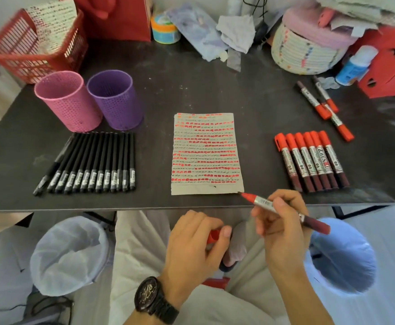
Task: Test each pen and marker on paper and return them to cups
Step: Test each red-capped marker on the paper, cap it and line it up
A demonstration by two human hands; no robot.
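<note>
My right hand (283,228) holds an uncapped marker (264,203) in a writing grip. The fingers are curled round its grey barrel, and the dark rear end sticks out past the hand to the right. The red tip sits at the near right corner of the paper (206,153); I cannot tell whether it touches the sheet.

My left hand (191,240) is below the counter (215,90) edge, over my lap. It pinches the red cap (214,236) between the thumb and curled fingers. A black watch (154,299) is on that wrist.

The paper lies in the middle of the counter, covered with rows of red and orange dashes almost to its near edge. Left of it, black pens (91,163) lie side by side in a row. Just behind them a pink cup (67,102) and a purple cup (115,99) stand upright, close together.

Right of the paper, red markers (311,160) lie in a tight row with their red caps pointing away from me. Farther back on the right, three loose markers (323,106) lie overlapping.

A red basket (28,50) with a printed sheet in it stands at the far left corner. On the floor, a white-lined bin (67,254) is left of my legs and a blue-lined bin (341,256) is to the right.
</note>
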